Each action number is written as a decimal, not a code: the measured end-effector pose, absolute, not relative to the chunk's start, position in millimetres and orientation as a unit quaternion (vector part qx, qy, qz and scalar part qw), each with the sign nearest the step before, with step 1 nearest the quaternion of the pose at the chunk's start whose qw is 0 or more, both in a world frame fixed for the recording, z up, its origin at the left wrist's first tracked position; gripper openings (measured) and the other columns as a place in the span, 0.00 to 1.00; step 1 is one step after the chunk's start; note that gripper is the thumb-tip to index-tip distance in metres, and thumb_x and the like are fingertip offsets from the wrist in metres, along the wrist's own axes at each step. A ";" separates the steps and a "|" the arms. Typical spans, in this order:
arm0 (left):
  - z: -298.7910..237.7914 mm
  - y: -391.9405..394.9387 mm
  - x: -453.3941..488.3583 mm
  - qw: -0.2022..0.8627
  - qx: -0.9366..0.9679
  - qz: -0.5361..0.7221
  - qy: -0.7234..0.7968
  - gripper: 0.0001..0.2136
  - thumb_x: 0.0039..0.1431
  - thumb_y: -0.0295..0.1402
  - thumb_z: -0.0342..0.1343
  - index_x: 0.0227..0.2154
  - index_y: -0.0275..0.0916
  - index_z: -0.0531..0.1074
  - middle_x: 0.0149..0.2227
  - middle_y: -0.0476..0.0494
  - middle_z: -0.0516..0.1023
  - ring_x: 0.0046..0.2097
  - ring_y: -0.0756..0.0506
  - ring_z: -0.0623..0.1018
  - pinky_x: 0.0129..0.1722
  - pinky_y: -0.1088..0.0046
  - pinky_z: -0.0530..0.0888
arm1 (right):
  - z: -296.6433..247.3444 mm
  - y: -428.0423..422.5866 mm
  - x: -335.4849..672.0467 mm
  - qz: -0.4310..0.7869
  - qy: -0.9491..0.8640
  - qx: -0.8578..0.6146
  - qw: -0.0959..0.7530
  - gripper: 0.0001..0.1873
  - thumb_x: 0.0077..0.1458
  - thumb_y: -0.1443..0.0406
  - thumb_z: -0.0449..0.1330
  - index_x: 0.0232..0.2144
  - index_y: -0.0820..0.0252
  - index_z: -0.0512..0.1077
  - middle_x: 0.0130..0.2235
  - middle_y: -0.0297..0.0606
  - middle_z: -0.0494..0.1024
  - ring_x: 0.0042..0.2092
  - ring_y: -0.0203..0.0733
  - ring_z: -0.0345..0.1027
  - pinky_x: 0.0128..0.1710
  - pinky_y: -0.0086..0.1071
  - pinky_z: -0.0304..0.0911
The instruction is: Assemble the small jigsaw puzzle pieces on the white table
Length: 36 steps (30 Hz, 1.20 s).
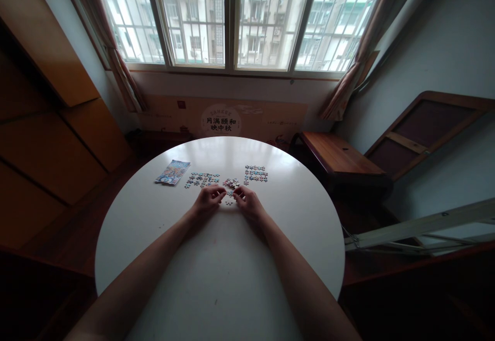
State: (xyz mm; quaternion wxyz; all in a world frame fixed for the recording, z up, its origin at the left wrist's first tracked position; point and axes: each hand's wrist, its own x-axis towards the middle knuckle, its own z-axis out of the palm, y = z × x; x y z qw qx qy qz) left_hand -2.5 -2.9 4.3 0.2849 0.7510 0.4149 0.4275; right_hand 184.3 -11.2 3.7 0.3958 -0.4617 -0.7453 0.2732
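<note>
My left hand (210,197) and my right hand (247,200) meet closely over the white table, fingers bent into pinches. Between their fingertips shows a small jigsaw puzzle piece (229,193), which both hands seem to grip at its sides; the exact contact is too small to see. Just beyond the fingers lies a loose pile of puzzle pieces (232,183). Another jigsaw piece (229,203) rests on the table slightly nearer to me. Spread-out pieces (201,178) lie in rows past my left hand. A second group of pieces (256,173) is laid out beyond my right hand.
A colourful printed packet (172,172) lies at the far left of the round white table (216,269). Behind the table stand a printed cardboard panel (166,117) and barred windows. A wooden bench (340,153) is at the right, wooden cabinets (88,135) at the left.
</note>
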 end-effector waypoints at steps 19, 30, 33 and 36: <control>6.3 -3.4 -1.9 0.300 0.740 0.426 0.425 0.10 0.55 0.36 0.55 0.30 0.34 0.75 0.28 0.45 0.74 0.24 0.53 0.72 0.21 0.80 0.68 | 1.7 -11.3 184.8 0.269 -0.742 -0.458 0.409 0.07 0.54 0.64 0.54 0.32 0.60 0.71 0.30 0.37 0.75 0.32 0.37 0.67 0.32 0.29 0.60; 7.5 -4.0 -1.2 0.295 0.741 0.423 0.430 0.10 0.54 0.36 0.55 0.30 0.33 0.75 0.27 0.46 0.75 0.23 0.53 0.71 0.21 0.80 0.66 | 5.4 -13.1 184.3 0.270 -0.738 -0.464 0.408 0.07 0.53 0.64 0.55 0.31 0.61 0.71 0.29 0.36 0.75 0.30 0.36 0.67 0.32 0.28 0.60; 7.4 -4.0 -1.2 0.289 0.741 0.419 0.438 0.10 0.54 0.36 0.55 0.30 0.33 0.75 0.26 0.46 0.75 0.24 0.53 0.70 0.22 0.80 0.66 | 4.8 -12.4 184.4 0.275 -0.738 -0.464 0.406 0.07 0.53 0.64 0.55 0.31 0.61 0.71 0.29 0.36 0.75 0.30 0.36 0.66 0.31 0.28 0.60; 6.9 -3.7 -1.4 0.286 0.742 0.415 0.443 0.10 0.54 0.36 0.55 0.30 0.33 0.75 0.27 0.46 0.75 0.24 0.53 0.70 0.22 0.80 0.66 | 3.7 -12.0 184.6 0.276 -0.739 -0.461 0.406 0.07 0.53 0.64 0.55 0.31 0.61 0.71 0.29 0.36 0.75 0.30 0.36 0.67 0.32 0.28 0.60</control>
